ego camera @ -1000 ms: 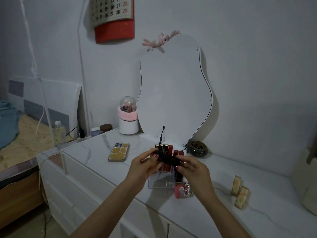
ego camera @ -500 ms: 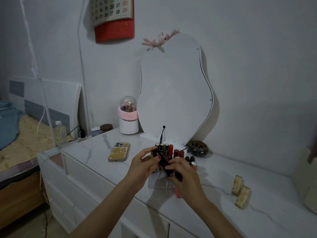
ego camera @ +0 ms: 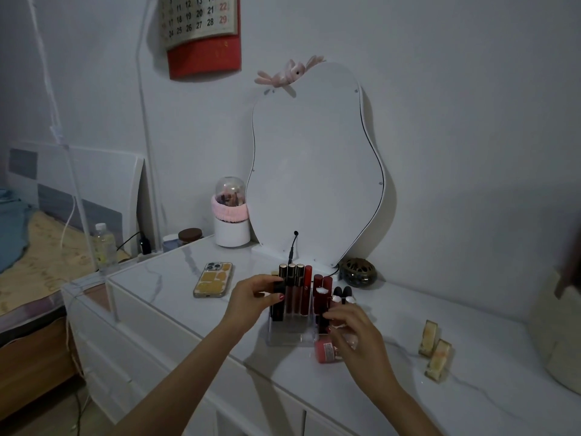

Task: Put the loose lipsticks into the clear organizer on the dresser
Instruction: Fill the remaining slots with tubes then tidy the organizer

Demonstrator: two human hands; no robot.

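Calendar (ego camera: 201, 29) cut off by the top edge. Lower part of the clear organizer (ego camera: 289, 336) hidden behind the right hand (ego camera: 355, 328). Pink bottle (ego camera: 325, 350) half covered by that hand; label too small to read. Beige object (ego camera: 556, 335) cropped at the right edge.

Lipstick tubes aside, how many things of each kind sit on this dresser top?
Phone: 1
Mirror: 1
Clear organizer: 1
Domed brush holder: 1
Round bronze pot: 1
Red container lying in front of the organizer: 1
Small yellowish blocks: 2
Jars at the back left corner: 2
Total: 10
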